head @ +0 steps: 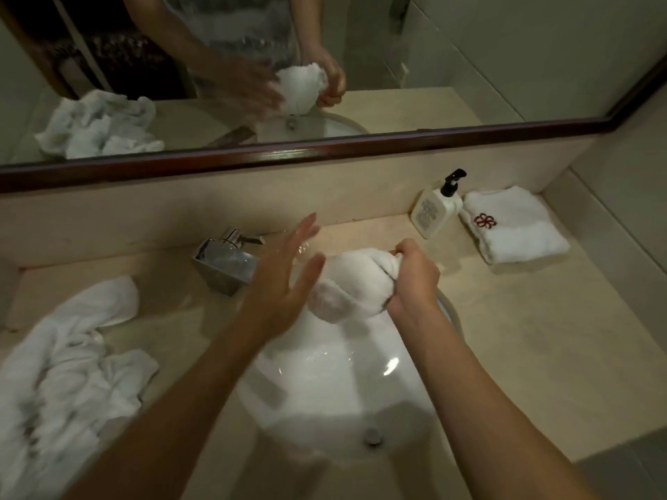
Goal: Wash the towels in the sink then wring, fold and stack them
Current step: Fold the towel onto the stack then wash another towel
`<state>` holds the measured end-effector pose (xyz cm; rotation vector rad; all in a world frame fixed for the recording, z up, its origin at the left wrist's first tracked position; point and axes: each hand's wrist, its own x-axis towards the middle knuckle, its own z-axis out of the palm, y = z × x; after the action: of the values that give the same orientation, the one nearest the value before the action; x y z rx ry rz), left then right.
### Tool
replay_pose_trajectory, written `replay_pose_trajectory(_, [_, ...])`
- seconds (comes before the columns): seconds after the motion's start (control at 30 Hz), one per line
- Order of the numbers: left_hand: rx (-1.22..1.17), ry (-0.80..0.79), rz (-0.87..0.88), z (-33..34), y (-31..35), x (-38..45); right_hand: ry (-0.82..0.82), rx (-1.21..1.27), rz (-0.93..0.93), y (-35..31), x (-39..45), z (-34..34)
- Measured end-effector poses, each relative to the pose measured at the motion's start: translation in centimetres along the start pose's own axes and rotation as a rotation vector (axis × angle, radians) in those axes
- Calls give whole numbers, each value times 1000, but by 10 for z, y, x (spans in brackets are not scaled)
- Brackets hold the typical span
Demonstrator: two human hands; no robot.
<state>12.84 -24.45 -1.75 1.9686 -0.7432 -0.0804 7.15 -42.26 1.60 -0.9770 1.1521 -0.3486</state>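
Right hand: the right hand (411, 279) was curled tight round one end of a bunched white terry towel (346, 283), gripping it above the white oval sink basin (325, 384).
Left hand: the left hand (285, 279) was spread flat, fingers straight and apart, holding nothing; its fingertips lay at the bunched towel's free end, but contact could not be told through the blur.
Bunched towel: it hung between the two hands, directly over the far part of the basin, rounded and wadded.
Crumpled towels: a loose heap of white crumpled towels (61, 362) lay on the beige stone counter (523, 337), well out to the left of the left hand.
Folded towel: a neatly folded white towel with a red flower emblem (512, 225) sat on the counter beyond and to the right of the right hand.
Bottle: a cream pump bottle with a black nozzle (436, 207) stood just beside that folded towel.
Tap: a square chrome tap (227, 261) stood just left of the left hand.
Mirror: a dark-wood-framed mirror (325, 153) ran beyond both hands.
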Motion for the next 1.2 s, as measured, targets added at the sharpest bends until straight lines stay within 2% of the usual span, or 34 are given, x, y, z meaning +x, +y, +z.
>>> replay_pose_trajectory(0.07, [-157,105,68,18,26,-37,-100,103,189,0,1,-12])
replay_pose_trajectory(0.13, [-89,104,182,35,33,-51,-165,143,330,-1,-1,-23])
replay_pose_trajectory(0.23, [37,120,292,43,33,-33,-230,120,433,4,-4,-37])
replay_pose_trajectory(0.3, [10,209,307,48,43,-22,-256,121,507,13,-6,-44])
replay_pose_trajectory(0.37, [-72,353,214,63,50,-21,-194,130,501,18,-5,-46])
replay_pose_trajectory(0.43, [-243,547,-129,85,62,-24,-136,112,316,23,2,-44])
replay_pose_trajectory(0.5, [-523,700,-565,105,73,-24,-57,-14,106,22,10,-38])
replay_pose_trajectory(0.53, [-614,757,-715,111,78,-22,-12,-117,23,19,12,-36])
replay_pose_trajectory(0.63, [-770,862,-932,120,82,-12,28,-395,-242,9,18,-32])
replay_pose_trajectory(0.7, [-879,868,-1030,123,81,-6,-5,-501,-404,4,21,-29])
replay_pose_trajectory(0.8, [-976,769,-1164,123,75,-3,-99,-640,-630,2,25,-23])
replay_pose_trajectory(0.93, [-972,660,-1204,128,68,-5,-224,-854,-764,-2,33,-21])
replay_pose_trajectory(1.2, [-1155,462,-1224,135,65,-6,-225,-847,-1059,-3,31,-26])
